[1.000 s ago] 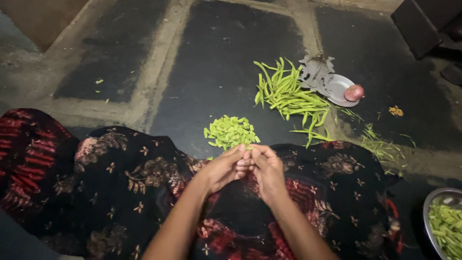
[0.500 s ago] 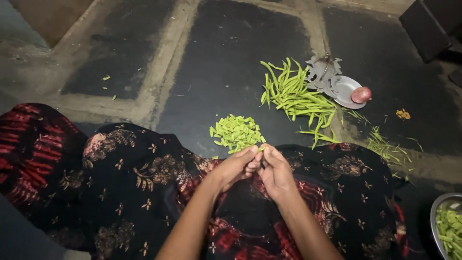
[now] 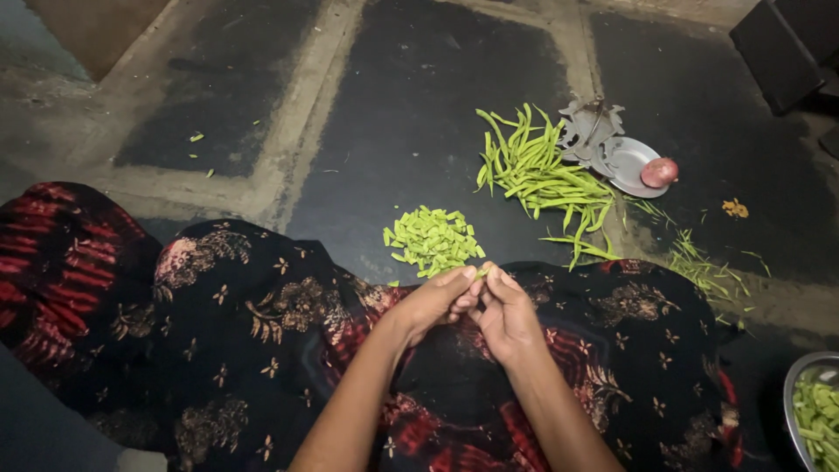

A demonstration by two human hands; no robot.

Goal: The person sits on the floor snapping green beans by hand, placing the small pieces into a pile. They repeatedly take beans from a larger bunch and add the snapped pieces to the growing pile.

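Observation:
My left hand [image 3: 433, 302] and my right hand [image 3: 507, 313] meet fingertip to fingertip over my lap, pinching a short green bean piece [image 3: 481, 273] between them. Just beyond the fingers, on the dark floor, lies a small heap of broken bean pieces [image 3: 432, 239]. A pile of whole green beans [image 3: 540, 175] lies farther off to the right. My lap is covered by a black and red flowered cloth [image 3: 262, 332].
A small metal plate [image 3: 627, 163] with a reddish onion [image 3: 659, 171] sits beside a metal cutter [image 3: 589, 122] past the whole beans. Bean strings and trimmings [image 3: 699, 267] are scattered at the right. A steel bowl [image 3: 793, 393] with cut beans shows at the lower right edge.
The view has shifted slightly. My hands have stayed joined over my lap, working the bean piece with the fingertips.

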